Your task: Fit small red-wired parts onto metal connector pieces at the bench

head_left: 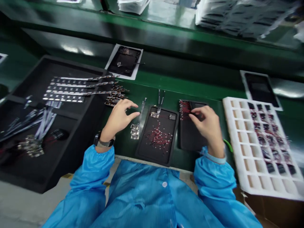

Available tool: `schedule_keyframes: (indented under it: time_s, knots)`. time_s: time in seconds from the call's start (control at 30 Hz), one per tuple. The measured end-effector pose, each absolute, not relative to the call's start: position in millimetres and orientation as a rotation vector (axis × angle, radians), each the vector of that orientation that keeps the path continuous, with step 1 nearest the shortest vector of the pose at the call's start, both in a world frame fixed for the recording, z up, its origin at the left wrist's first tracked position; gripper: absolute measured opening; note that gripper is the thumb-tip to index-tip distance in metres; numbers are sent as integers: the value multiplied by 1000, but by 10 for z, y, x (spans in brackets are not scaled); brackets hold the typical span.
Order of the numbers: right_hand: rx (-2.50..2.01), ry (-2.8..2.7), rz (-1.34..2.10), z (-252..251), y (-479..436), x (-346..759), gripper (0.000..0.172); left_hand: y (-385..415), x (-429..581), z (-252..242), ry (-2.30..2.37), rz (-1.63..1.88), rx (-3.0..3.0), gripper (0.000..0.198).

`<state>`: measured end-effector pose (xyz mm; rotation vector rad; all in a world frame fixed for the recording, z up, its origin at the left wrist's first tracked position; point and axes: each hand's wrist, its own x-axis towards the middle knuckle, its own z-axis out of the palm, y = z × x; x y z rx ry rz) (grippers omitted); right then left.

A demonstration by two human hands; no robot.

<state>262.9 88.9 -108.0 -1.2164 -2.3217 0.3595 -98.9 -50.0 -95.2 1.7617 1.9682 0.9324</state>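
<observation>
My left hand (121,116) hovers over the green bench with thumb and forefinger apart and nothing between them. Just right of it lie a thin flex strip (142,106) and a small stack of circuit boards (135,131). My right hand (207,122) reaches over the right black tray (190,139), its thumb and forefinger nearly together beside a row of red wires (184,110). Whatever is between those fingertips is too small to make out. In the middle black tray (144,148) are a loose pile of red wires (158,137), a circuit board (155,114) and a small dark block (172,117).
At left, a large black bin (68,126) holds flex strips (68,90) and boards (32,145). A white foam tray (244,152) with wired black parts stands at right. Framed dark panels (124,61) rest behind. A green shelf edge (166,28) runs above.
</observation>
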Motion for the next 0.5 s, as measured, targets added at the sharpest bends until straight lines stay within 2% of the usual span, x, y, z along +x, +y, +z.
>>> schedule_keyframes:
  time_s: [0.2, 0.4, 0.5]
  knots:
    - [-1313, -2492, 464, -1307, 1135, 2895, 31, -1151, -1043, -1130, 1943, 697, 1684, 11]
    - [-1432, -2413, 522, -1291, 1162, 2884, 38, -1242, -951, -1385, 1972, 719, 1689, 34]
    - [-1388, -2414, 558, -1213, 1152, 2935, 38, -1140, -923, -1425, 1976, 752, 1742, 23]
